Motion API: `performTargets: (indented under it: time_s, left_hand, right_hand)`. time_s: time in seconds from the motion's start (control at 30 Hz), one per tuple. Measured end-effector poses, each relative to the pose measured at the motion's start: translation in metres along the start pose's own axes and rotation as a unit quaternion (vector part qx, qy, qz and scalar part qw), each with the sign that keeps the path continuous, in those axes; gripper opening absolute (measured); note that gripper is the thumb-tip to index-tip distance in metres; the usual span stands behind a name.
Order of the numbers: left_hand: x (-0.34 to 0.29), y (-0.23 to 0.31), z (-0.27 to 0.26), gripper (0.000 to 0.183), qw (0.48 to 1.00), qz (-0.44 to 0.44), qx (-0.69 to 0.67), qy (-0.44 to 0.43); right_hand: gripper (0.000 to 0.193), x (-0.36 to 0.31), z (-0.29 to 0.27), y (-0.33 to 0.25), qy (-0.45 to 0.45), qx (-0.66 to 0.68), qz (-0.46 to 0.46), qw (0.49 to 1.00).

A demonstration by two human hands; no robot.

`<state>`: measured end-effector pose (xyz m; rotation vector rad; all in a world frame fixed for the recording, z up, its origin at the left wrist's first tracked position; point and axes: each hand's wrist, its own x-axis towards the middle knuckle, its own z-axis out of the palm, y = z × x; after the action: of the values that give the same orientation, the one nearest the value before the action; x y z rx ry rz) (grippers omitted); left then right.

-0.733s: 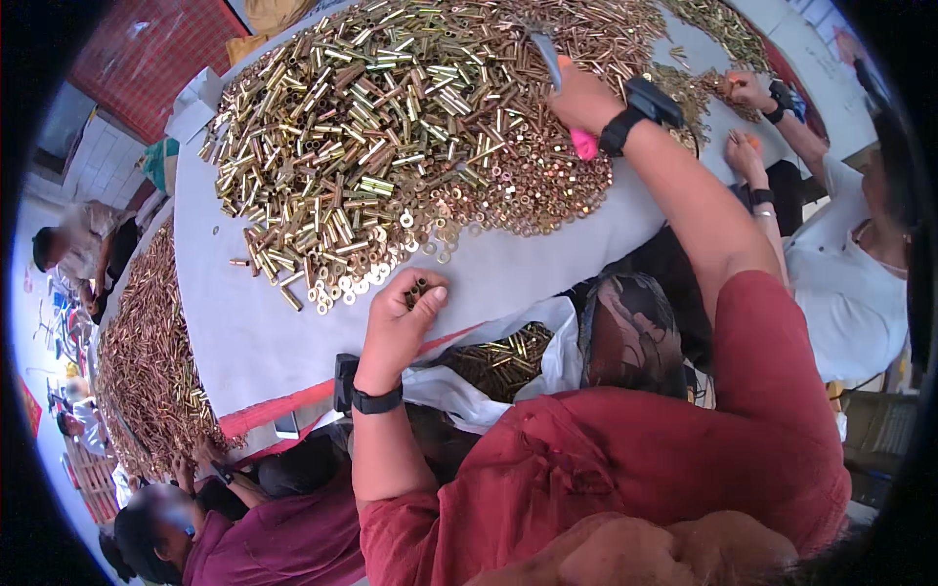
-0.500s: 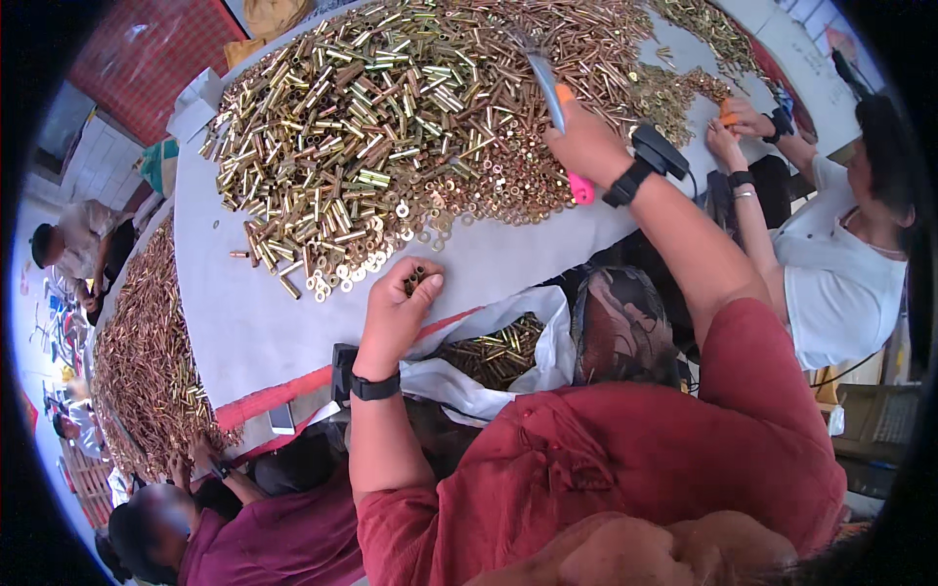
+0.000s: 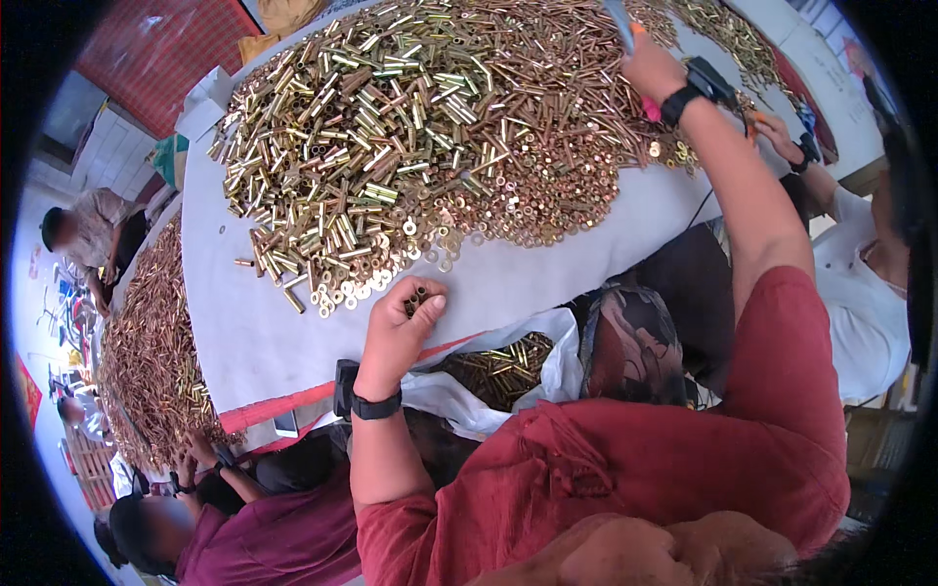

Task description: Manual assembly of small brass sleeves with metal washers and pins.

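My left hand (image 3: 391,327) is closed around several short brass-coloured metal tubes (image 3: 417,297), their round ends showing above the fingers. It is at the near edge of the heap, just over the white table covering. Stretched out to the far right, my right hand (image 3: 653,70) grips a curved grey metal tool (image 3: 618,21) with a pink end (image 3: 651,109) below the fist. Something orange (image 3: 638,30) shows at its fingers. Its blade reaches over the far side of the heap, cut off by the picture's edge. The heap holds tubes (image 3: 381,127), small nuts or rings (image 3: 547,195) and flat washers (image 3: 342,293).
An open white sack (image 3: 557,356) of tubes (image 3: 498,371) lies below the table's red edge (image 3: 283,405). A co-worker in white (image 3: 850,293) works at right; another in purple (image 3: 274,527) sits at left beside a second heap (image 3: 151,361). A white box (image 3: 205,103) stands far left.
My right hand has moved away and to the right with the curved tool, uncovering nuts and washers at the heap's right side. My left hand keeps its hold on the tubes.
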<state>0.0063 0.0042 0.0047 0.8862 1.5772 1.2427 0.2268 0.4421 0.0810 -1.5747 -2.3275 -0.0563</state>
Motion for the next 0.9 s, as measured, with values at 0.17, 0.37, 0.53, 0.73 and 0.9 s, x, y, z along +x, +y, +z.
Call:
performTargets:
  time_s: [0.17, 0.37, 0.53, 0.73, 0.9]
  left_hand:
    - [0.002, -0.001, -0.004, 0.009, 0.999, 0.002, -0.034, -0.013]
    - [0.005, 0.004, -0.002, 0.01, 1.0, -0.01, -0.023, -0.012]
    - [0.005, -0.006, -0.004, 0.01, 1.0, 0.008, -0.022, -0.01]
    - [0.001, -0.009, -0.003, 0.012, 0.999, 0.047, -0.007, -0.013]
    - [-0.002, -0.006, 0.0, 0.009, 0.999, 0.017, -0.028, -0.013]
  right_hand:
    - [0.047, 0.063, 0.043, 0.012, -0.067, -0.072, 0.006, 0.995]
    - [0.056, 0.035, 0.053, 0.02, -0.048, 0.023, -0.018, 0.998]
    - [0.06, -0.059, 0.017, -0.039, -0.131, 0.134, -0.029, 0.982]
    - [0.072, -0.137, 0.009, -0.07, -0.161, 0.203, -0.036, 0.965]
    - [0.077, -0.176, -0.013, -0.065, -0.175, 0.301, -0.013, 0.937]
